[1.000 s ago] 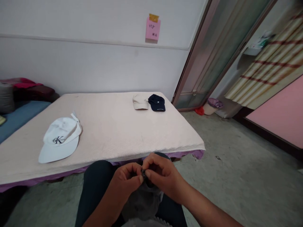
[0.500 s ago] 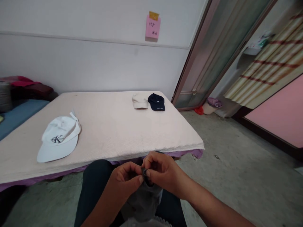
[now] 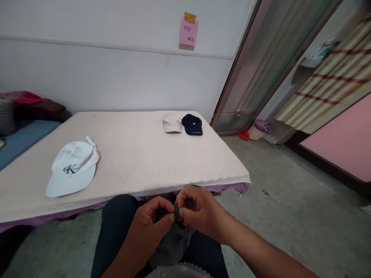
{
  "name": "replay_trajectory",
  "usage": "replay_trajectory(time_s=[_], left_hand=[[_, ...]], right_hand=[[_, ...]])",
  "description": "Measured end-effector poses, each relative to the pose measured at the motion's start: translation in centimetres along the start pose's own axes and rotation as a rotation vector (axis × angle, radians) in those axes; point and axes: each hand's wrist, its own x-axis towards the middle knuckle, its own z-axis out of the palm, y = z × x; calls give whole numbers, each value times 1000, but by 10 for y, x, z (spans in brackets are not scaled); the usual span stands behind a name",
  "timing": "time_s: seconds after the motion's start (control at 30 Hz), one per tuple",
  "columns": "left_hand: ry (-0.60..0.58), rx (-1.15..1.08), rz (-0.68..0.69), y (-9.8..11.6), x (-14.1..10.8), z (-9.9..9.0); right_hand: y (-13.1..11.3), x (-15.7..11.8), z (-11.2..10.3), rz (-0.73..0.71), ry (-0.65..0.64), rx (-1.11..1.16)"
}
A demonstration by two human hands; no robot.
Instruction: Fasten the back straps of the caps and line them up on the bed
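Note:
Over my lap I hold a grey cap (image 3: 171, 243), its dark strap raised between my fingertips. My left hand (image 3: 150, 222) pinches one side of the strap with thumb and forefinger. From the other side my right hand (image 3: 199, 206) pinches the same strap, the fingertips of both hands almost touching. The strap's fastening is too small and shaded to make out. A white cap (image 3: 74, 166) with black lettering lies on the bed at the left. Farther back, a beige cap (image 3: 172, 124) and a navy cap (image 3: 192, 124) sit side by side.
The bed (image 3: 136, 154) has a pale cover and stands in front of my knees. A pink note (image 3: 188, 33) is taped to the wall. On the right are a sliding door (image 3: 246, 69), a waste bin (image 3: 257, 130) and a striped curtain (image 3: 333, 77). Folded bedding lies far left.
The grey cap's body has shifted slightly left and lower beneath my hands. Both hands keep their pinch on the strap. The view has tilted very slightly.

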Motion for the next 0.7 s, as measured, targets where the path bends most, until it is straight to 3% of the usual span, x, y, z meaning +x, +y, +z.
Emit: replay_trajectory(time_s=[0.33, 0.7], left_hand=[[32, 60, 0, 1, 0, 1], [-28, -42, -26, -1, 0, 1]], right_hand=[[-4, 2, 0, 35, -12, 42], [1, 5, 2, 134, -83, 521]])
